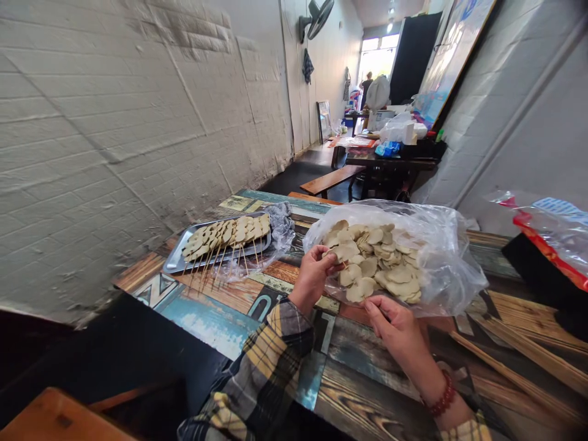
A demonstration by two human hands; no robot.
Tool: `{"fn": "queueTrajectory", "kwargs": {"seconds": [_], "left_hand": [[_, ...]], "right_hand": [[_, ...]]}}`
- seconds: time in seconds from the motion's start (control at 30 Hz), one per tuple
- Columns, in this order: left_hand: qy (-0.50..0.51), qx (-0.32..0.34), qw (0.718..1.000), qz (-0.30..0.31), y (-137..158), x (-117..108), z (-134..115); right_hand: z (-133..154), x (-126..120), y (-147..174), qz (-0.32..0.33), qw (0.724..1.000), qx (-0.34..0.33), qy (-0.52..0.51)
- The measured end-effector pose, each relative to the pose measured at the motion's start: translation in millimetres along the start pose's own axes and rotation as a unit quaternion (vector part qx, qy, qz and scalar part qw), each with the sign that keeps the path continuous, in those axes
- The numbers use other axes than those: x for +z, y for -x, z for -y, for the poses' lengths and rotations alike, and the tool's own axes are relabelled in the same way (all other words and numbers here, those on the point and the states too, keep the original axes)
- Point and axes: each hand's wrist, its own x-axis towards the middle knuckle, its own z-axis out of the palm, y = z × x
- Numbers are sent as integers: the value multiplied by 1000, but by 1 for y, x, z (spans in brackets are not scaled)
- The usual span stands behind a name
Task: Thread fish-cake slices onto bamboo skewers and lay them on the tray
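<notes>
My left hand (316, 272) is closed on a pale flat slice (343, 251) at the left edge of a heap of slices (399, 263). The heap lies in an opened clear plastic bag (448, 269). At the bag's near edge, my right hand (390, 321) is closed in a pinch, just below another slice (361, 289). What its fingertips hold is too small to make out. To the left, a metal tray (172, 262) carries several skewers of slices (225, 233), their thin sticks (244, 260) sticking out over the near rim.
Loose wooden sticks (519, 349) lie at right on the patterned table (362, 392). Crumpled plastic (281, 226) sits beside the tray. A black box with red packaging (546, 263) stands far right. Beyond are a bench (333, 179), a cluttered table (390, 160) and a distant person (366, 89).
</notes>
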Motion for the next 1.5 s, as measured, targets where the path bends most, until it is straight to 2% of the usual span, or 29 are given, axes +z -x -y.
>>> {"fn": "queueTrajectory", "kwargs": {"seconds": [0.17,0.4,0.9,1.17,1.3,1.5], "left_hand": [[29,-25,999,9,-1,-3,-1],[46,-40,998,8,1,-2,-3],[20,-46,999,-13,1,-3,-4],[-1,-58,998,-6,1,-5,-3],[-36,-42,998,-6,3,-3,-2],[-50,-2,999,-9,5,0,-1]], "right_hand": [[-1,-2,1,-5,1000,2,28],[5,-5,0,-27,996,-32,75],[-2,-7,-2,-15,994,-51,100],[-3,-10,-5,-34,990,-74,113],[-1,-9,-4,-34,991,-71,104],[-2,-5,-3,-20,998,-27,53]]}}
